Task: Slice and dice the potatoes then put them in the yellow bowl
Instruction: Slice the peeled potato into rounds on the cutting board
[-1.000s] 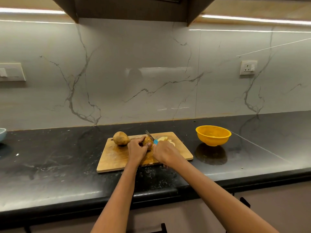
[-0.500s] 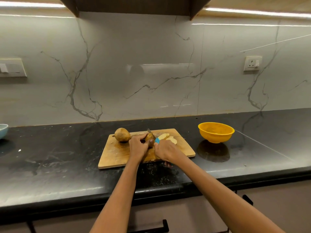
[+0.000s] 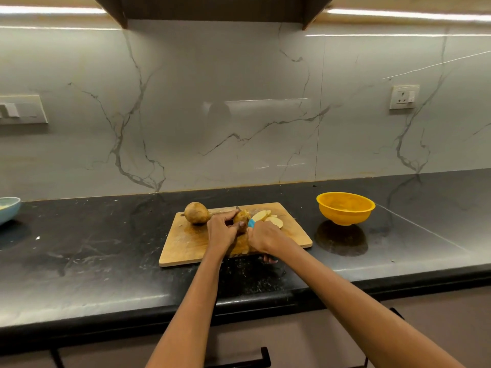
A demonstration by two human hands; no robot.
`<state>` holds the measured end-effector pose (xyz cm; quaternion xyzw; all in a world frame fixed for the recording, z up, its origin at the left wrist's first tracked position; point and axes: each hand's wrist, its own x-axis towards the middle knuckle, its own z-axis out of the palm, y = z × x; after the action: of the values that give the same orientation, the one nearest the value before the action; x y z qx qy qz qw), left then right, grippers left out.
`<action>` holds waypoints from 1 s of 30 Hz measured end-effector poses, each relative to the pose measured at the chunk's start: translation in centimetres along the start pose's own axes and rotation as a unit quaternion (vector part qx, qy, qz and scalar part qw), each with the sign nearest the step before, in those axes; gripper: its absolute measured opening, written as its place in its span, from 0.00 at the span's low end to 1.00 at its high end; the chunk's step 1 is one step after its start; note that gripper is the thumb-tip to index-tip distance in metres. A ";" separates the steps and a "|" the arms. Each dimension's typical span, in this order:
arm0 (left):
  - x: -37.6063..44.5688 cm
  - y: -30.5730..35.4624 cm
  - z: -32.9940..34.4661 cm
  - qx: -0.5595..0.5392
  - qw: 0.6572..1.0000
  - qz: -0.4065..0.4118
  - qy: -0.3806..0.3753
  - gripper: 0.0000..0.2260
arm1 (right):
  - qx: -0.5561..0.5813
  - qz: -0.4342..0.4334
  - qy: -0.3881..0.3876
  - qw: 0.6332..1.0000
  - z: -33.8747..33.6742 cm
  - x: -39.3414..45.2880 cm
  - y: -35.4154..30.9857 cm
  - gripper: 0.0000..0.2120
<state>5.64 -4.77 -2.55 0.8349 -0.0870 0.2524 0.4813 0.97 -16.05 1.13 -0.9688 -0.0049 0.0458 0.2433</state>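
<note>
Black stone counter, wooden cutting board. Left hand keeps pinching the half-cut potato; right hand grips the blue-handled knife, blade now deeper. Slices accumulate; whole potato, yellow bowl wait.

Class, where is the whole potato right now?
The whole potato lies at the cutting board's far left corner, just left of the left hand.

Both forearms reach forward, the left hand with fingers curled in a grip, the right hand fisted just beside it.
</note>
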 end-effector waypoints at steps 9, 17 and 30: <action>-0.2 0.3 -0.4 -0.014 1.000 -0.026 -0.004 0.16 | -0.038 0.023 -0.076 0.996 -1.3 0.3 -0.8 0.12; 0.4 0.1 -0.2 -0.004 0.996 -0.092 -0.018 0.17 | -0.115 -0.012 0.025 0.993 -0.1 -1.3 3.2 0.17; 1.0 -0.2 0.0 0.094 0.988 -0.096 -0.074 0.37 | 0.044 -0.101 0.250 0.962 0.5 2.0 2.7 0.18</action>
<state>6.61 -4.55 -2.22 0.8972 -0.0180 0.1499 0.4151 2.86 -18.12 -0.77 -0.9320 -0.0400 -0.2227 0.2830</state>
